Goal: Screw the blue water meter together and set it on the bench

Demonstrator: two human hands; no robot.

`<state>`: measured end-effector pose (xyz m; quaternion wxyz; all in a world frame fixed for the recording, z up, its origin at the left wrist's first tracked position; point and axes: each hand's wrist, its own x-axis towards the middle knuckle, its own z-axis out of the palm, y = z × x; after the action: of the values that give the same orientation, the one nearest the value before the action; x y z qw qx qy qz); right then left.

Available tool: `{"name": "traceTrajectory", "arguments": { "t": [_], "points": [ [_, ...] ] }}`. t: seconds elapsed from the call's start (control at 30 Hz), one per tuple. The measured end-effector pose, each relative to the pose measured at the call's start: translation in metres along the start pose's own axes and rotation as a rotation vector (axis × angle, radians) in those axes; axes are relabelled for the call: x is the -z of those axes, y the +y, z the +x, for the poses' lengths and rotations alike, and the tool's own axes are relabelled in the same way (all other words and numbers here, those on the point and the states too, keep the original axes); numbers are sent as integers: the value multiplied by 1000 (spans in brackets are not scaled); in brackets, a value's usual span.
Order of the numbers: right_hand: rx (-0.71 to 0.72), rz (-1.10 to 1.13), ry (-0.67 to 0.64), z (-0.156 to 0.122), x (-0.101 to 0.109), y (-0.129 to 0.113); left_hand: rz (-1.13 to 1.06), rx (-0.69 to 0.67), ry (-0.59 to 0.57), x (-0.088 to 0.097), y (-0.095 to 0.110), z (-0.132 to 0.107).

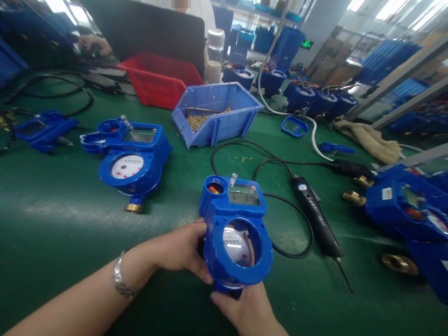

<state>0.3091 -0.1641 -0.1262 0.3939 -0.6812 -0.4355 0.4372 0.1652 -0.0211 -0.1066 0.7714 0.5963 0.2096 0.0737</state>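
A blue water meter with a small LCD screen and a round dial window is held tilted up just above the green mat. My left hand grips its left side, fingers curled round the housing. My right hand holds its lower end from below, with a finger showing behind the dial window. A black electric screwdriver lies on the mat just right of the meter, bit pointing toward me. A blue bin holding brass screws stands behind.
A second blue meter lies to the left, several more at the right edge. A red bin, black cables, loose screws, a tan cloth and a blue cover sit farther back. Another person sits across the table.
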Motion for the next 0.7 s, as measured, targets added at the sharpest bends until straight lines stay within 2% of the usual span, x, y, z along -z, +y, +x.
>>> {"name": "traceTrajectory", "arguments": {
  "t": [0.13,0.27,0.33,0.53,0.7],
  "points": [
    [-94,-2,-221,0,10,-1,-41,-30,-15,0,3,-5],
    [-11,-61,-292,3,15,0,6,-9,-56,2,5,-6],
    [56,-105,-256,2,12,7,3,-2,-58,2,5,-5],
    [198,-244,-28,-9,-1,25,118,-54,37,-2,2,-6],
    [303,-383,19,-10,-5,25,136,-85,49,-8,-1,-9]
  ]
}}
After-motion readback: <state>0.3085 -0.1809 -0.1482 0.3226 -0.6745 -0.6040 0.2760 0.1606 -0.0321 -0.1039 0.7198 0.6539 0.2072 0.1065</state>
